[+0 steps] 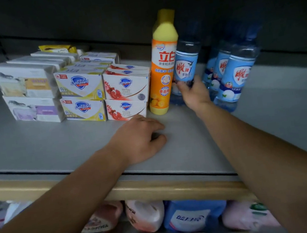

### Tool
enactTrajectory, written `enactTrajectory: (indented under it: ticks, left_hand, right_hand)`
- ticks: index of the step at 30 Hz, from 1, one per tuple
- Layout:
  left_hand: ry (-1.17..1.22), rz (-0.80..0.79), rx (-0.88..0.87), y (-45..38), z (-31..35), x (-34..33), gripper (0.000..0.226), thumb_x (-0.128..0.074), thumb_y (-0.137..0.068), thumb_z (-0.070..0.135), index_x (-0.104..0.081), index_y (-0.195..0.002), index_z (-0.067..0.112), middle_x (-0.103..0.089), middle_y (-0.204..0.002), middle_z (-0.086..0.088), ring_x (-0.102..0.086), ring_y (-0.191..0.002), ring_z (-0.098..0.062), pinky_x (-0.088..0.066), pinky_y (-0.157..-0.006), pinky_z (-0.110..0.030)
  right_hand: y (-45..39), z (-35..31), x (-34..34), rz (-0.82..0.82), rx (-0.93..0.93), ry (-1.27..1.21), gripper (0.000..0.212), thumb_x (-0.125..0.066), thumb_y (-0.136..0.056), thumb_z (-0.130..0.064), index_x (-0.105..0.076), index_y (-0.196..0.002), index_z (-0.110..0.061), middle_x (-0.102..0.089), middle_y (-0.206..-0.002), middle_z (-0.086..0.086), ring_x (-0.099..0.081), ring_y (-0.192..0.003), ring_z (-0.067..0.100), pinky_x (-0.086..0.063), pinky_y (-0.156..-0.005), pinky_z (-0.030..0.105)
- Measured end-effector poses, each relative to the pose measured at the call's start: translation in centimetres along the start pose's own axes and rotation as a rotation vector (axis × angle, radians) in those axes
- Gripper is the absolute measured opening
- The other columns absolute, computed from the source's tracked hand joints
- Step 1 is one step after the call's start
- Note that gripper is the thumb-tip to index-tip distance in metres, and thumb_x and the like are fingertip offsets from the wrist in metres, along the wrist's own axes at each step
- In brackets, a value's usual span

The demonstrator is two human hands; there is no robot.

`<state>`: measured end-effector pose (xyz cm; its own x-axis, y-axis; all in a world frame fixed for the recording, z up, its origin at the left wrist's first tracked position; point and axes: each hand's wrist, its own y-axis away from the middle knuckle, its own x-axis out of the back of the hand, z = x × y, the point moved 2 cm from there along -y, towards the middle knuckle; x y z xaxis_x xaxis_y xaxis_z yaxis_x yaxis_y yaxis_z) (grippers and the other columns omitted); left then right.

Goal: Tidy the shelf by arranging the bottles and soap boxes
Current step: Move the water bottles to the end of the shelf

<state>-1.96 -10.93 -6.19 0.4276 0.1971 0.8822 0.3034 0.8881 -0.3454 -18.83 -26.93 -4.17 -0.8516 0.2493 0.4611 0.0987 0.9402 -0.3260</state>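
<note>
On the grey shelf (34, 145), far left, the soap boxes (78, 91) stand in stacks of two. The left hand (142, 137) rests on the shelf just near them, fingers loosely curled, holding nothing. To the right stands the orange bottle (162, 71), upright. Just beside it, the right hand (195, 94) grips a blue-labelled bottle (186, 66). More blue-labelled bottles (235, 73) stand at the right.

Dim, soft light; the grey shelf surface (53, 142) is brightest, corners dark, edges bowed and slightly blurred.
</note>
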Motion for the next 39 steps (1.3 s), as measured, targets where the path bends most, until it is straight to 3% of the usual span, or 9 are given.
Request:
enactTrajectory:
  ticks: [6,10,16,20,23,25,29,34,39]
  left_hand:
    - [-0.012,-0.027,0.022,0.2,0.2,0.0,0.039,-0.055,-0.093,0.039,-0.064,-0.126,0.018,-0.064,-0.129,0.003,-0.052,-0.12,-0.022,-0.039,-0.103,-0.03]
    - [0.138,0.013,0.084,0.5,0.1,0.6,0.038,-0.061,-0.092,0.04,-0.067,-0.121,0.017,-0.07,-0.115,-0.006,-0.063,-0.109,-0.021,-0.047,-0.096,-0.033]
    - [0.567,0.16,0.08,1.0,1.1,1.9,0.032,-0.07,-0.088,0.023,-0.062,-0.119,0.022,-0.069,-0.113,0.0,-0.065,-0.101,-0.011,-0.05,-0.098,-0.038]
    - [0.746,0.175,0.035,0.5,3.8,2.9,0.051,-0.069,-0.082,0.04,-0.055,-0.128,0.027,-0.067,-0.12,0.007,-0.065,-0.105,-0.006,-0.052,-0.093,-0.025]
    - [0.786,0.174,0.07,-1.1,5.7,3.9,0.053,-0.072,-0.082,0.034,-0.054,-0.13,0.021,-0.066,-0.123,0.003,-0.065,-0.11,-0.013,-0.053,-0.095,-0.039]
    - [0.768,0.213,0.113,-1.8,6.3,4.5,0.051,-0.075,-0.082,0.028,-0.056,-0.128,0.019,-0.068,-0.12,0.001,-0.066,-0.108,-0.016,-0.054,-0.094,-0.044]
    - [0.818,0.26,0.221,-2.2,6.5,5.0,0.038,-0.076,-0.082,0.031,-0.064,-0.115,0.018,-0.073,-0.106,-0.002,-0.071,-0.096,-0.018,-0.058,-0.084,-0.045]
    - [0.862,0.282,0.395,-2.6,6.7,5.4,0.027,-0.075,-0.08,0.043,-0.067,-0.089,0.019,-0.075,-0.089,-0.004,-0.074,-0.078,-0.016,-0.062,-0.062,-0.036]
    - [1.157,0.187,0.358,-3.8,8.0,5.3,0.018,-0.067,-0.089,0.03,-0.065,-0.101,0.016,-0.074,-0.101,-0.007,-0.073,-0.088,-0.02,-0.061,-0.077,-0.039]
  right_hand:
    - [7.9,-1.0,3.7,-0.014,0.026,-0.059,0.037,-0.061,-0.095,-0.032,-0.052,-0.126,-0.014,-0.062,-0.123,0.001,-0.056,-0.106,0.012,-0.04,-0.083,0.023]
    - [12.8,-1.6,5.4,-0.045,0.079,-0.117,0.029,-0.06,-0.096,-0.026,-0.052,-0.121,-0.016,-0.063,-0.116,-0.002,-0.06,-0.103,0.011,-0.042,-0.073,0.009]
    - [17.0,-2.5,5.8,-0.165,0.119,-0.154,0.032,-0.059,-0.096,-0.028,-0.05,-0.126,-0.019,-0.063,-0.117,-0.005,-0.06,-0.103,0.007,-0.047,-0.086,0.022]
    - [17.4,-2.3,5.8,-0.272,0.125,-0.13,0.042,-0.065,-0.089,-0.037,-0.049,-0.125,-0.026,-0.064,-0.114,-0.013,-0.06,-0.099,-0.004,-0.048,-0.082,0.019]
    - [17.6,-2.2,5.7,-0.346,0.144,-0.152,0.069,-0.073,-0.068,-0.043,-0.045,-0.128,-0.025,-0.065,-0.12,-0.011,-0.063,-0.108,0.005,-0.051,-0.096,0.033]
    - [17.5,-2.0,5.6,-0.363,0.139,-0.185,0.074,-0.074,-0.059,-0.048,-0.046,-0.124,-0.028,-0.066,-0.117,-0.013,-0.064,-0.106,0.004,-0.052,-0.096,0.035]
    - [17.4,-1.9,5.8,-0.368,0.107,-0.243,0.067,-0.075,-0.055,-0.05,-0.047,-0.115,-0.042,-0.067,-0.109,-0.02,-0.064,-0.099,-0.004,-0.053,-0.089,0.026]
    - [17.3,-1.8,6.2,-0.343,0.054,-0.392,0.052,-0.068,-0.06,-0.049,-0.062,-0.108,-0.032,-0.074,-0.098,-0.012,-0.07,-0.089,0.004,-0.05,-0.075,0.022]
    - [17.0,-1.7,7.2,-0.318,0.006,-0.63,0.043,-0.062,-0.063,-0.045,-0.073,-0.1,-0.025,-0.074,-0.091,0.002,-0.066,-0.084,0.019,-0.048,-0.074,0.036]
